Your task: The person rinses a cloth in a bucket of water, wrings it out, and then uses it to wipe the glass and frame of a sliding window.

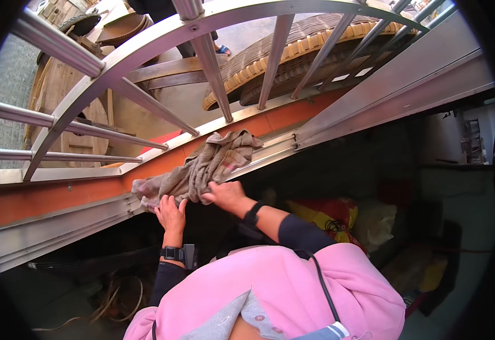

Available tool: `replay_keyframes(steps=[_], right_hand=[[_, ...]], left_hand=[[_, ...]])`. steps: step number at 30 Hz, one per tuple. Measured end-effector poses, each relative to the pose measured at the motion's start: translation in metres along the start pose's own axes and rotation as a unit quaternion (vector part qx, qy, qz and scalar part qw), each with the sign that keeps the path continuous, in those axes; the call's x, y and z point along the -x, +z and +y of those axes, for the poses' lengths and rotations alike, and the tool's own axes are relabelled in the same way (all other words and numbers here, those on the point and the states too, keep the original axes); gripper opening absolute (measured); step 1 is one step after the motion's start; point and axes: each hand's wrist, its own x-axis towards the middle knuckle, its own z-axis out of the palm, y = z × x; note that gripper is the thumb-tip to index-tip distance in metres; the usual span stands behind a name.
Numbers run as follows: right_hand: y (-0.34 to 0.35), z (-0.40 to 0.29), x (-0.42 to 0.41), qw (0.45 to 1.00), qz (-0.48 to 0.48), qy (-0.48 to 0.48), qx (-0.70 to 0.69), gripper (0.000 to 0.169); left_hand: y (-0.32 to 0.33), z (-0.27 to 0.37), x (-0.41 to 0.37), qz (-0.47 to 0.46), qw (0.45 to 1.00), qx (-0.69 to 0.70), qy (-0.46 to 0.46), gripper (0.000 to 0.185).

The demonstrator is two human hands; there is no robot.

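A crumpled grey-brown cloth (200, 168) lies bunched over the metal window track (268, 153) and the orange tiled sill (103, 191). My left hand (171, 214) touches the cloth's near edge, its fingertips partly on the fabric. To the right, my right hand (227, 196) has its thumb and fingers closed on a fold at the near side of the cloth. Both wrists wear black bands, the left one with a small device on it.
Metal bars (213, 76) curve along the sill's outer side. Beyond them are large woven trays (268, 63), a wooden structure (69, 93) and a person's sandalled foot (223, 50). A metal window frame (392, 89) stands right. Indoors lie a red-yellow bag (336, 212) and coiled strands (120, 297).
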Motion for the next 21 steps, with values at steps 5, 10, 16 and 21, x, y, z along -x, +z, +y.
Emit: replay_keyframes(steps=[5,10,16,21], right_hand=[[-0.091,0.115,0.038,0.974,0.017,0.201,0.1,0.038],[-0.086,0.115,0.041,0.949,-0.005,0.228,0.218,0.055],[-0.046,0.045,0.013,0.95,-0.072,0.139,0.27,0.065],[-0.029,0.005,0.0,0.976,-0.103,0.064,0.181,0.064]], left_hand=[[0.006,-0.004,-0.001,0.067,0.997,-0.042,0.007,0.047],[0.013,0.067,0.0,0.056,0.982,0.105,0.147,0.051],[0.03,0.026,0.007,0.13,0.989,0.062,0.021,0.049],[0.016,-0.025,-0.014,0.08,0.966,-0.011,-0.246,0.062]])
